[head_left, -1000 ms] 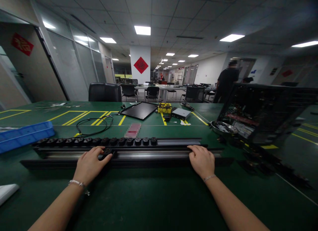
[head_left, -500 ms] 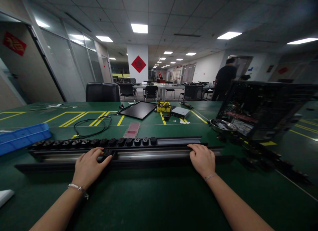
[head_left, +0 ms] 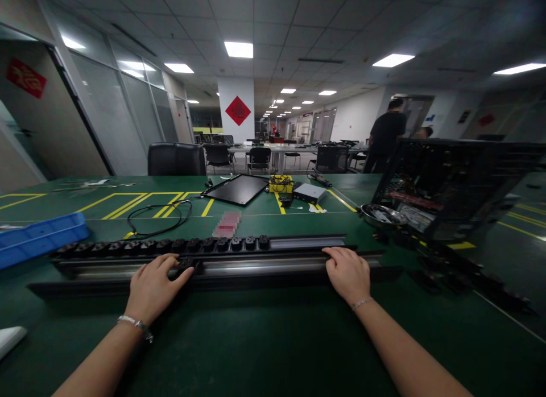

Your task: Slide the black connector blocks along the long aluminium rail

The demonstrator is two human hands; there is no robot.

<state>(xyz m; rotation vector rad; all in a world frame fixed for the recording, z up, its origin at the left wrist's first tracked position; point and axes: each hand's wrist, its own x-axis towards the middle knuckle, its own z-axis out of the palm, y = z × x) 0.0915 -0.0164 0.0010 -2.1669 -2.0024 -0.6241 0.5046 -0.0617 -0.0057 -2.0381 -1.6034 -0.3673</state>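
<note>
Black plastic, by its look, the socket module [head_left: 187,265] is pinched between the thumb and fingers of the left hand [head_left: 154,286], at the silvery channel of the front rail [head_left: 264,267]. Near its right end, the rail is touched by the bent fingers of the right hand [head_left: 350,274]; whether it is gripped there cannot be told. If the module is pushed aslant, it could be jammed against the channel's edges; if the rail is pressed unevenly, it could be shifted into the rear rail [head_left: 307,243], by which a row of sockets [head_left: 209,245] is carried. The green desk [head_left: 256,340] is marked with yellow tape, and a blue tray [head_left: 63,232], a flat panel [head_left: 234,188] and an opened computer case [head_left: 452,186] are borne on it. Beyond, chairs [head_left: 176,159] and a dark-clad person [head_left: 387,129] are seen beneath lit ceiling panels [head_left: 239,49].
</note>
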